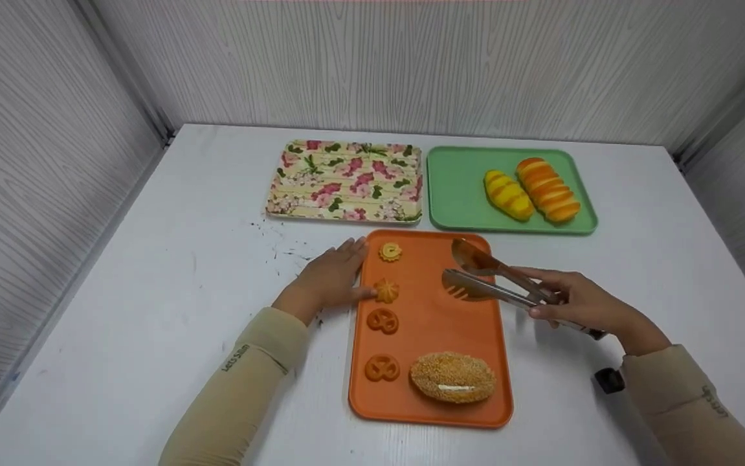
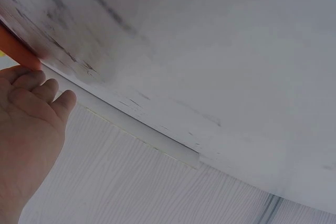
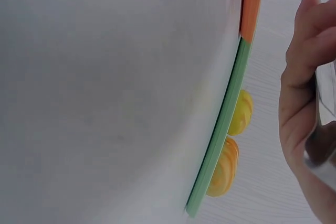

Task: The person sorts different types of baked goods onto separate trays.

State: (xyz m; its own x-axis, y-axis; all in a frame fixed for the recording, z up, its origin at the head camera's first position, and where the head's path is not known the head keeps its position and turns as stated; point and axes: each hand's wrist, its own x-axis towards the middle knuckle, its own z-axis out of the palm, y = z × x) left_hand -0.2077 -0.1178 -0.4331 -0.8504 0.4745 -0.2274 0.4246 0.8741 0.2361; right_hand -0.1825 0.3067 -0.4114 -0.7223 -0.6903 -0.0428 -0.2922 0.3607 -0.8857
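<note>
My right hand point(image 1: 582, 304) grips metal tongs point(image 1: 508, 291), whose two arms are spread apart over the upper right of an orange tray point(image 1: 437, 259). Nothing sits between the tong tips. At the tray's left edge rests my left hand point(image 1: 333, 278), fingers straight and thumb at a star-shaped cookie point(image 1: 386, 290). Above that lies a round cookie point(image 1: 390, 252); below it are an upper pretzel point(image 1: 382, 321) and a lower pretzel point(image 1: 382, 367). A seeded bread point(image 1: 453, 377) occupies the lower right of the tray. In the right wrist view, fingers curl round the tongs' metal point(image 3: 321, 140).
Behind the orange tray, a floral tray point(image 1: 346, 181) stands at the left. Beside it, a green tray point(image 1: 456, 188) carries a yellow bread point(image 1: 508, 195) and an orange striped bread point(image 1: 548, 189). Grey wood-grain panels point(image 1: 372, 65) enclose the white table point(image 1: 152, 291) on three sides.
</note>
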